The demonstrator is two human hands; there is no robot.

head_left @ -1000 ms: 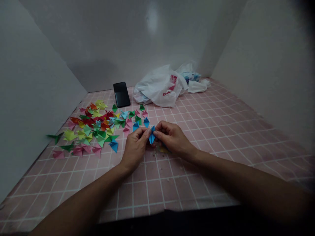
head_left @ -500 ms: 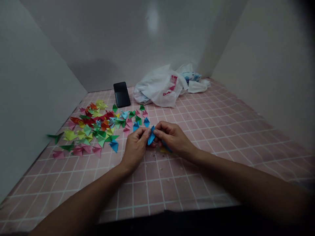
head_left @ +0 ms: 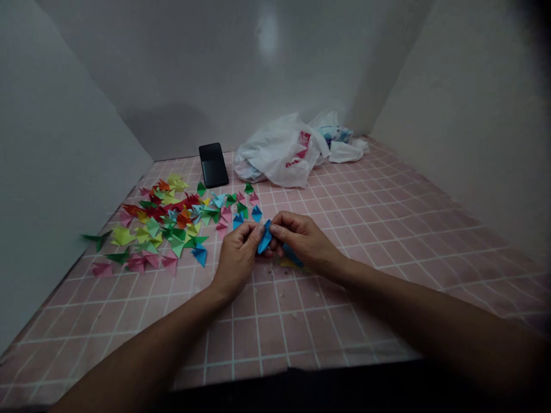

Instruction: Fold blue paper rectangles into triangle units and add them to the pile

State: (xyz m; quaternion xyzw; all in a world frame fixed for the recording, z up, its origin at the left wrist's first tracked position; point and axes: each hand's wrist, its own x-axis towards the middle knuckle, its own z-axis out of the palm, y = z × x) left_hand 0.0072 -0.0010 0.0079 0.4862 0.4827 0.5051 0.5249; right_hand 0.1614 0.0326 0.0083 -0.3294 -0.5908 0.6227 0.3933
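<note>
1. Head view, middle: the blue folded paper (head_left: 264, 237), narrow and pointed at its ends, is held between the two hands, tilted, above the table.
2. Left hand (head_left: 238, 250): thumb and forefinger are pinched together on the left edge of the paper; the other fingers are curled.
3. Right hand (head_left: 306, 242): thumb and forefinger pinch the paper's right edge, and the remaining fingers bend in beneath, partly hidden.
4. Under the right hand, a yellow paper (head_left: 291, 263) and a blue piece (head_left: 293, 256) show in part; their full shapes are hidden.
5. To the left, many small paper birds (head_left: 155, 213) in red, orange, yellow, green, pink and blue lie in a loose heap, with a few apart near the left hand.
6. Behind the birds is a black phone (head_left: 213, 165), its screen dark.
7. To the phone's right sits a crumpled white plastic bag (head_left: 275, 150) with red print.
8. Everything rests on a pink tablecloth (head_left: 269, 338) with white grid lines.
</note>
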